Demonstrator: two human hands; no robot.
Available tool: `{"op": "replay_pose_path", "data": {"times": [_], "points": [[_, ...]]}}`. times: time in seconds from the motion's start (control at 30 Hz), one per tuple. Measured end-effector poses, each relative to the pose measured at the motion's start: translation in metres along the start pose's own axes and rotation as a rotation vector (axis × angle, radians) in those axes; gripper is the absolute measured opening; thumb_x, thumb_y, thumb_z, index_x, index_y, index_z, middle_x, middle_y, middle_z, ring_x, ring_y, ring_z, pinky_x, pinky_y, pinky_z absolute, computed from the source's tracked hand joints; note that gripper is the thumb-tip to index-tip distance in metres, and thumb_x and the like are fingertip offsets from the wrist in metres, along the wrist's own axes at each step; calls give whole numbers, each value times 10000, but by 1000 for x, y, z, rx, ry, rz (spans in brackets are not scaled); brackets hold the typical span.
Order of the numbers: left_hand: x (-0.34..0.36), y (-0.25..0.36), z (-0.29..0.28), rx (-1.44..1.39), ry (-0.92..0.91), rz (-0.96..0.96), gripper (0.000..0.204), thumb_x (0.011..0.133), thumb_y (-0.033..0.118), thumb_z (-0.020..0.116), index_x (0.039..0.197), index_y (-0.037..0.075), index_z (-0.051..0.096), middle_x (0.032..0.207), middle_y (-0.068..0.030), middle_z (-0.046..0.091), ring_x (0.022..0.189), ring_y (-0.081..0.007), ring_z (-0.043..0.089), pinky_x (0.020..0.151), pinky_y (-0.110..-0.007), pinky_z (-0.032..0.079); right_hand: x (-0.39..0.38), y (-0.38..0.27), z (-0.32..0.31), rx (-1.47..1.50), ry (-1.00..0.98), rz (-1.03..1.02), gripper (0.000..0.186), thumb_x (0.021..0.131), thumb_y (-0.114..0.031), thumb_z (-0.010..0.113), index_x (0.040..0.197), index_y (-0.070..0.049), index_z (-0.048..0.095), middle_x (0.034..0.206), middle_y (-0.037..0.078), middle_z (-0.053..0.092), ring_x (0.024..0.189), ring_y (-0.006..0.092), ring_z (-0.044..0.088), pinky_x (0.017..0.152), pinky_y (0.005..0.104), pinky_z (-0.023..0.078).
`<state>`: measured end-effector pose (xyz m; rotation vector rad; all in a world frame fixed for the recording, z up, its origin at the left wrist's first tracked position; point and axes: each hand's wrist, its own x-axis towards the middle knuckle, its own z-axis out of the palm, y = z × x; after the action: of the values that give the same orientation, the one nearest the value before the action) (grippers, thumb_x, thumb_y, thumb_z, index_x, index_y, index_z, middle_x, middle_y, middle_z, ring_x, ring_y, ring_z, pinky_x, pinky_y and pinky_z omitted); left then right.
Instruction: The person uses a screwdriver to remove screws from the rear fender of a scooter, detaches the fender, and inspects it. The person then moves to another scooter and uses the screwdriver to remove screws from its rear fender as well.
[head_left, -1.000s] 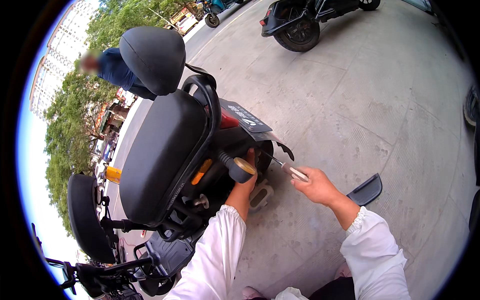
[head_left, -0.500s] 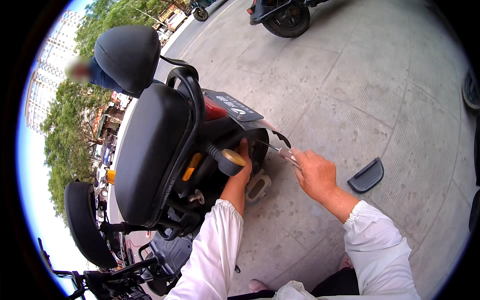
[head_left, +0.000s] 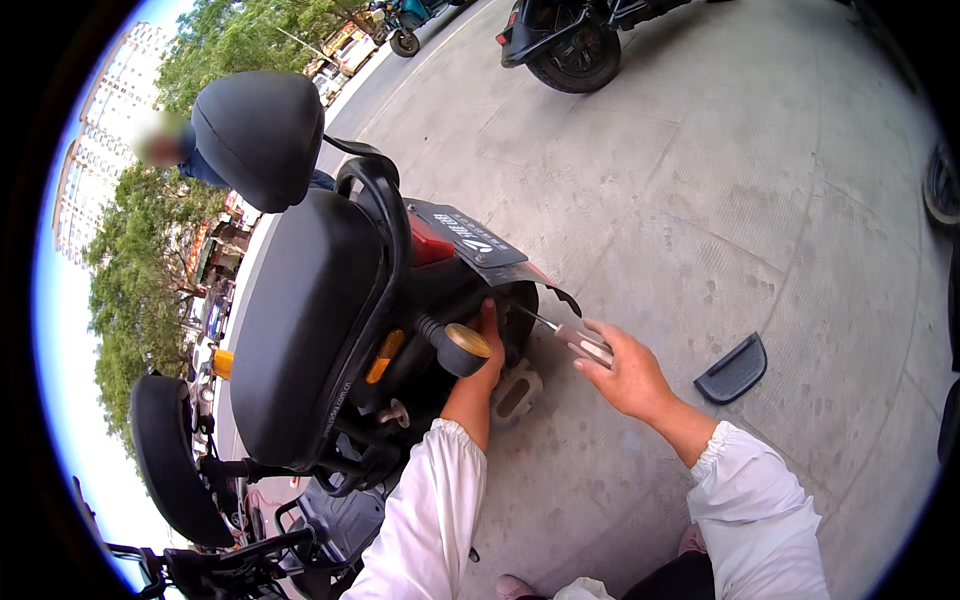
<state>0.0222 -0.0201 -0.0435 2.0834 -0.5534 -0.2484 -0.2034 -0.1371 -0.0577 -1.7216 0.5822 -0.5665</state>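
A black electric scooter [head_left: 300, 330] stands at the left, its rear end toward me. My right hand [head_left: 632, 372] has thumb and forefinger about the pale pinkish handle of a screwdriver [head_left: 583, 345]. The metal shaft points left, its tip in the dark space beneath the rear mudguard [head_left: 548, 288]; whether it meets a screw is hidden. My left hand [head_left: 487, 345] reaches in beside the rear wheel, behind a round amber-faced lamp [head_left: 464, 349]. One digit lies up along the black plastic; the other fingers are out of sight.
A black rubber-topped footrest piece [head_left: 732, 369] lies on the paving right of my right hand. Beyond the mudguard, another scooter's wheel [head_left: 577, 58] stands at the top. A padded backrest [head_left: 258, 138] rises over the seat. Another person [head_left: 205, 160] is partly visible behind it.
The scooter sits slightly lower in view. My right fingers have loosened and spread on the screwdriver handle, showing more of it. The left hand stays by the wheel.
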Motion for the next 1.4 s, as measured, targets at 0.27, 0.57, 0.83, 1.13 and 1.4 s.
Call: {"op": "replay_pose_path", "data": {"times": [0.27,0.57,0.83,1.13,1.4], "points": [[5,-15,-9,81,61,3,560,999,465,454,1135,-45,640,1094,-133,675,992,-233,604,926,-321,420,-4,-14,-2,-491,20,-229,309,895,-233,651,1099,-23,553,907,141,637,704,291,617,585,411,486],[-7,9,-5,134,31,-2,589,1001,486,429,1145,-47,635,1089,-147,675,981,-252,609,927,-327,419,19,2,-14,794,-657,554,306,908,-235,648,1126,-44,549,842,31,556,600,152,534,558,337,451],[0,-3,-1,35,63,8,538,1004,460,447,1083,-17,681,1053,-102,685,963,-183,607,902,-299,428,-1,2,3,303,-17,-83,333,931,-246,609,1180,-30,562,897,81,663,688,171,595,579,355,480],[6,-15,-7,85,42,-42,527,1002,455,456,1102,-16,670,1028,-87,685,914,-171,603,848,-299,445,-6,-13,-12,-109,-52,-72,369,893,-249,643,1224,-93,594,929,154,640,793,313,627,705,385,497],[-1,3,-4,-31,66,-37,528,990,469,481,1070,-17,671,952,-66,665,834,-155,561,795,-292,442,13,-9,-28,1011,-551,626,362,973,-393,556,1149,-78,574,845,48,586,516,35,357,407,206,278]]}}
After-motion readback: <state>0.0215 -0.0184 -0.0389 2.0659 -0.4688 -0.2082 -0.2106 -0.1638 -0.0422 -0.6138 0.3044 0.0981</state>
